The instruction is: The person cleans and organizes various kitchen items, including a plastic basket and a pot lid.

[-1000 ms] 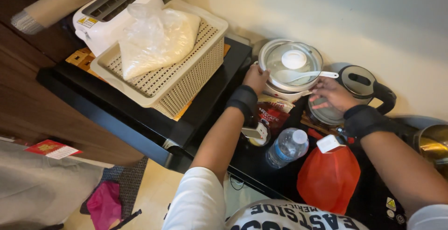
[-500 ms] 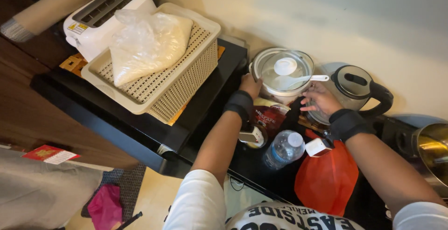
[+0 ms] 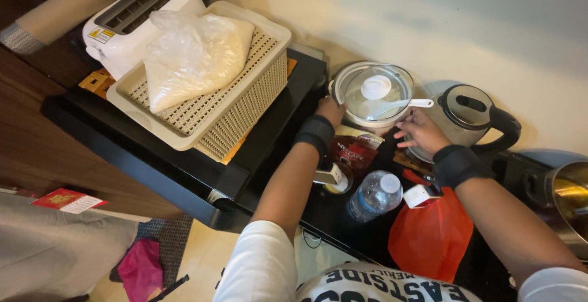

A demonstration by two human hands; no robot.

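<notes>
While the left hand (image 3: pixel 331 111) grips the side of the white pot (image 3: pixel 372 97) by the wall and the right hand (image 3: pixel 421 132) fingers stay open beside it, hold tight and lift slow

The small round white cooker pot (image 3: pixel 373 97) has a clear glossy glass lid with a smooth white plastic knob. Beside it, the brushed-metal kettle (image 3: pixel 468 115) looks satin, and the cream perforated plastic basket (image 3: pixel 245 103) looks matt.
</notes>
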